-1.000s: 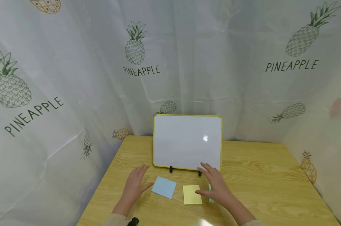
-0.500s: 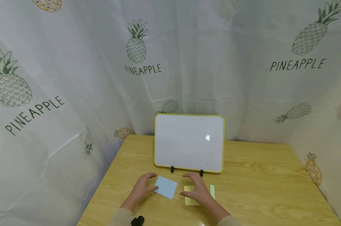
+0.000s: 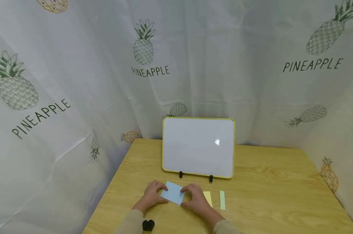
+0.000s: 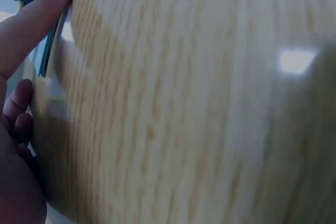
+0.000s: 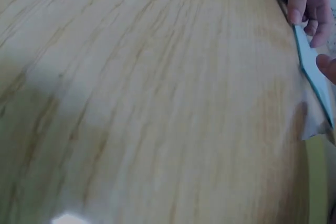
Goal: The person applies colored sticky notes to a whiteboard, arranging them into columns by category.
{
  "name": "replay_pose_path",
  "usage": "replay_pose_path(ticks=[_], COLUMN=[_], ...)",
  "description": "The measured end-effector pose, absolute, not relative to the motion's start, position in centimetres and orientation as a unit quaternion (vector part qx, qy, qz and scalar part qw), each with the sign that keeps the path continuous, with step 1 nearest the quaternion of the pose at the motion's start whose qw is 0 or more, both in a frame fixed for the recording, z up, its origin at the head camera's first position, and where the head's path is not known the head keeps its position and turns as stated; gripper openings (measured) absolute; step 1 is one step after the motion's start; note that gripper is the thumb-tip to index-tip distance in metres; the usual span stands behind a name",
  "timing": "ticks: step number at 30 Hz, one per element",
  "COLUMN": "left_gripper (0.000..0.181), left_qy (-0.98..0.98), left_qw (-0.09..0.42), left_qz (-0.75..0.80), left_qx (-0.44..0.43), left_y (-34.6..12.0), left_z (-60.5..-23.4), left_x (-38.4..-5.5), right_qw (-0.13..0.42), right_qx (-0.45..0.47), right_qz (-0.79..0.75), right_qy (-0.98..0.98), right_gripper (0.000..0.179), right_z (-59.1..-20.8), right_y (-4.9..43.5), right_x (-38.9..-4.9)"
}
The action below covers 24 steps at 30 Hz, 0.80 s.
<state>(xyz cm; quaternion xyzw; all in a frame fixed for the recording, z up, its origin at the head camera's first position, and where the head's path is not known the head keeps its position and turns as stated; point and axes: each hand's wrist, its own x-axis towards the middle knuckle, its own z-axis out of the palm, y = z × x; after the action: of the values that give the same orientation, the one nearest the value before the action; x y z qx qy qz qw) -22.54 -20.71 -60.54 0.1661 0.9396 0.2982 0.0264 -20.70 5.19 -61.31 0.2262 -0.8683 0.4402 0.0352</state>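
Observation:
A light blue sticky note pad (image 3: 172,193) lies between both hands near the middle front of the table. My left hand (image 3: 153,194) grips its left side, thumb at the near corner and fingers toward the far edge. On its right side my right hand (image 3: 195,199) has curled fingers and thumb at the edge. In the left wrist view a thumb (image 4: 37,19) touches the pad's dark-looking edge (image 4: 51,45). The right wrist view shows the left hand (image 5: 307,3) at the far end of the blue pad (image 5: 310,59). Whether the pad is lifted is hard to tell.
A yellow sticky note pad (image 3: 208,199) is partly hidden behind the right hand. Right of it lies a narrow pale green strip (image 3: 222,200). A yellow-framed whiteboard (image 3: 198,147) stands behind on black feet. A black object (image 3: 148,225) is by the left sleeve.
Both hands have moved in to the blue pad, the right one leftward from over the yellow pad. Their fingers have closed onto its sides. The green strip is now fully uncovered.

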Motion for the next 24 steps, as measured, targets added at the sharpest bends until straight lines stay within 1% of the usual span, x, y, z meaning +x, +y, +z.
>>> replay_pose_path(ticks=[6, 13, 15, 20, 24], left_gripper=[0.041, 0.039, 0.039, 0.032, 0.026], left_qy=[0.936, 0.938, 0.933, 0.92, 0.915], left_qw=[0.037, 0.037, 0.044, 0.067, 0.065], left_qz=[0.31, 0.311, 0.327, 0.362, 0.377], left_qx=[0.164, 0.149, 0.147, 0.132, 0.126], left_y=[-20.67, -20.86, -20.85, -20.81, -20.73], left_z=[-60.9, -60.98, -60.84, -60.58, -60.42], left_x=[-22.62, -22.77, -22.78, -22.73, -22.65], right_qw=[0.058, 0.063, 0.064, 0.066, 0.063], right_qx=[0.232, 0.248, 0.247, 0.244, 0.239], right_qz=[0.383, 0.362, 0.357, 0.355, 0.359], right_qy=[-0.892, -0.897, -0.898, -0.9, -0.9], right_gripper=[0.047, 0.047, 0.046, 0.047, 0.047], right_z=[-62.06, -62.08, -62.05, -62.07, -62.04], right_y=[5.12, 4.93, 4.93, 4.99, 4.99], right_x=[-20.58, -20.81, -20.78, -20.64, -20.59])
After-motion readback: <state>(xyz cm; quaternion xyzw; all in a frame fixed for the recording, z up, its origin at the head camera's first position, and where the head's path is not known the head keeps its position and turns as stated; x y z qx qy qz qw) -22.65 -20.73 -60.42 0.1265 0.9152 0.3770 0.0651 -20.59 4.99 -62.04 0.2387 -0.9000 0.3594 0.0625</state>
